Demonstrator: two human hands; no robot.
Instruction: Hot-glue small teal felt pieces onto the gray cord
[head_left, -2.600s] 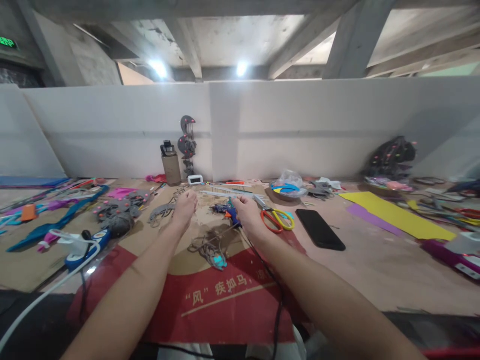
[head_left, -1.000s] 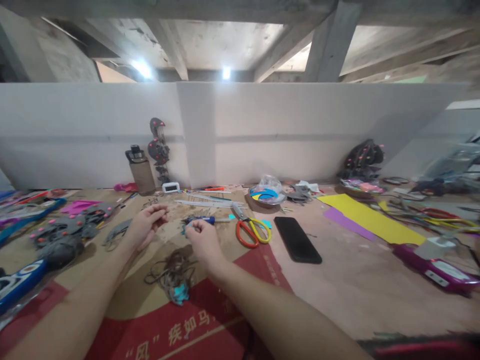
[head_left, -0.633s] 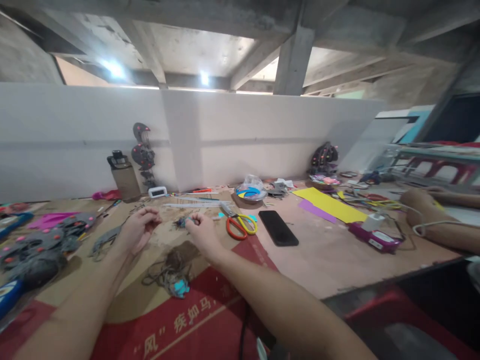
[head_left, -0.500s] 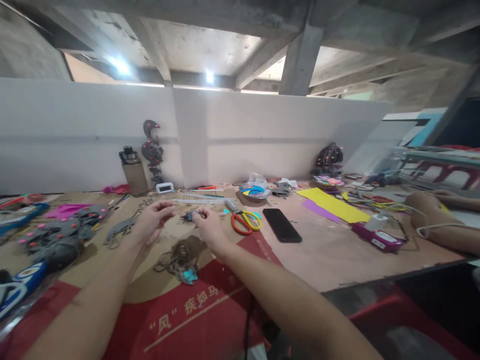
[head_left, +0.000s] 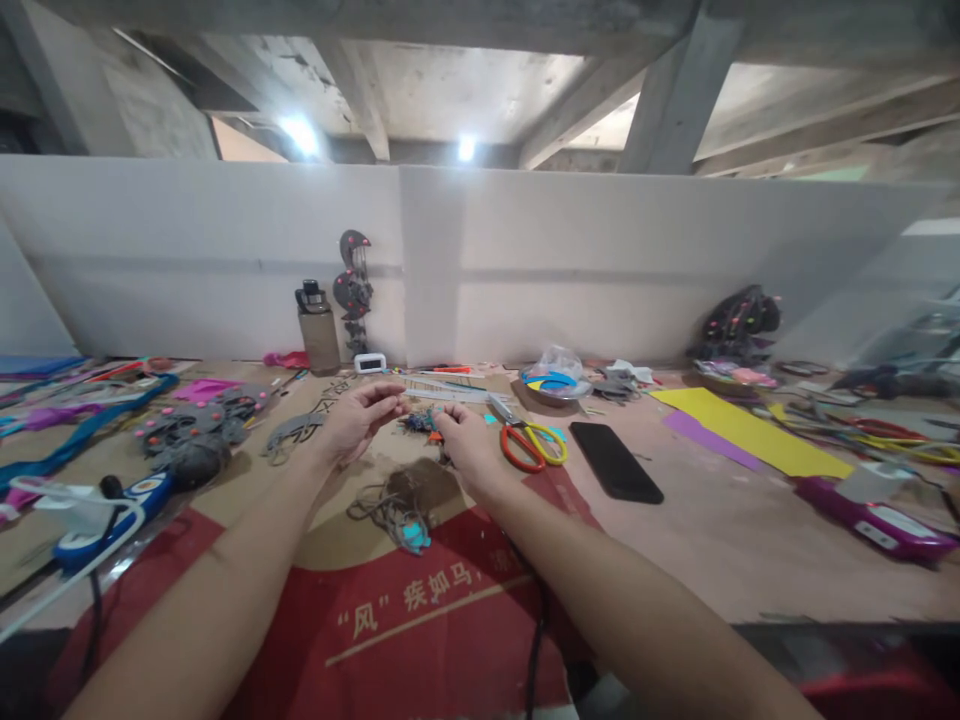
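My left hand [head_left: 361, 425] is above the brown paper sheet, thumb and fingertips pinched together. Whatever is in that pinch is too small to make out. Across from it, my right hand [head_left: 474, 448] has its fingertips closed, and what they hold cannot be made out either. Between the two hands is a small tangled cluster [head_left: 420, 424] of dark, bluish bits, close to the right fingertips. Nearer to me lies a loose heap of grey cord [head_left: 382, 512] with a turquoise scrap [head_left: 415, 537]. Red-and-yellow-handled scissors [head_left: 523, 447] lie just right of my right hand.
A black phone [head_left: 616, 461] lies right of the scissors. Behind are a bowl [head_left: 555, 397], a clear ruler [head_left: 442, 390] and a bottle [head_left: 319, 335]. Grey pieces with pink-headed pins [head_left: 199, 430] and a blue power strip [head_left: 112, 520] are at left; a purple power strip [head_left: 874, 520] is at right.
The view has turned left, so things appear further right and another person's arm has left the right edge. Both hands stay close together over the paper, fingers shifting slightly.
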